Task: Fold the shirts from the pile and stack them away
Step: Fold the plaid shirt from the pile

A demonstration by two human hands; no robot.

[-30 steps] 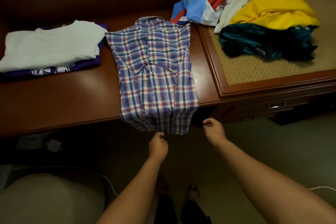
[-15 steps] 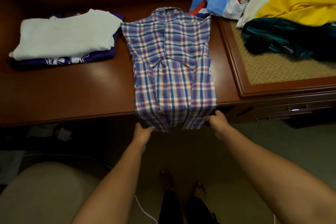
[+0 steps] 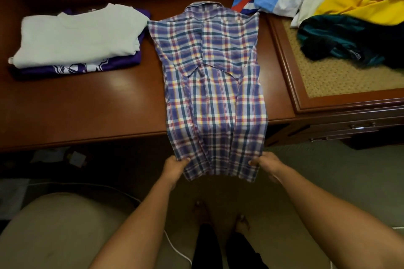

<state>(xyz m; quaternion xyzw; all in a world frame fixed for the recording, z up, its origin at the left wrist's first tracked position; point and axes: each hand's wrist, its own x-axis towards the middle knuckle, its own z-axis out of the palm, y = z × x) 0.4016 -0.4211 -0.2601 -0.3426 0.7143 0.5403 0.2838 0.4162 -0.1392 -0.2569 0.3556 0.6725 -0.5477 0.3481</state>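
A blue plaid shirt [image 3: 209, 85] lies face down on the wooden desk [image 3: 87, 111], sleeves folded in, its hem hanging over the front edge. My left hand [image 3: 175, 167] pinches the hem's left corner and my right hand [image 3: 265, 162] pinches the right corner, both below the desk edge. At the left stands a stack of folded shirts: a white one [image 3: 80, 33] on a purple one [image 3: 72, 67]. The unfolded pile [image 3: 341, 2] at the top right holds yellow, teal, white, red and light-blue garments.
The pile rests on a raised woven-top cabinet [image 3: 341, 81] with drawers at the right. A beige round seat [image 3: 56, 231] sits at the lower left, with a white cable [image 3: 177, 251] on the floor by my feet.
Both hands rose from below the hem, spread apart and took hold of its two corners. The camera has moved closer to the desk.
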